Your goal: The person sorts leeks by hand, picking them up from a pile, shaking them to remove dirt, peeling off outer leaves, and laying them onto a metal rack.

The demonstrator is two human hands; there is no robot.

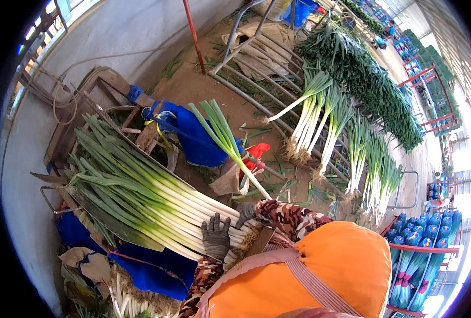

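Before me a pile of long green onions [172,200] lies side by side in a metal trough [118,232], leaves to the left and roots toward my body. My left hand [216,238], in a grey glove, rests on the white stalks near the roots with its fingers apart. My right hand [246,212], also gloved, is at the far edge of the pile beside the root ends; its fingers are partly hidden, so its hold is unclear. Beyond it a single green onion [235,153] slants up past a red cloth [255,153].
A blue cloth [195,139] hangs on the frame beyond the trough. A metal rack [251,97] on the floor carries loose green onions [305,135] and a leafy heap [362,83]. Wrapped bundles [422,234] stand on a red rack at right. More onions [134,304] lie at lower left.
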